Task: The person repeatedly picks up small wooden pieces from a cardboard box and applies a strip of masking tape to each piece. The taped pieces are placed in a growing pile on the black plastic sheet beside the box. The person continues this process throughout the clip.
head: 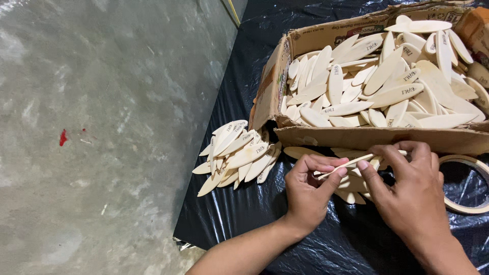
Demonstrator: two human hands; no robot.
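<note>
Hands pinching 1 wooden stick (351, 162) between them: left hand (310, 191) gripping its lower-left end, right hand (407, 191) closing fingers on its upper-right end.

A thin, pale, leaf-shaped wooden piece (347, 164) is pinched edge-on, tilted slightly upward, over loose matching pieces just below the cardboard box.

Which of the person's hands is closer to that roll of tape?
Right. The right hand sits just beside the pale round roll of masking tape on the black plastic sheet; the left hand is farther off, beyond the right one.
</note>
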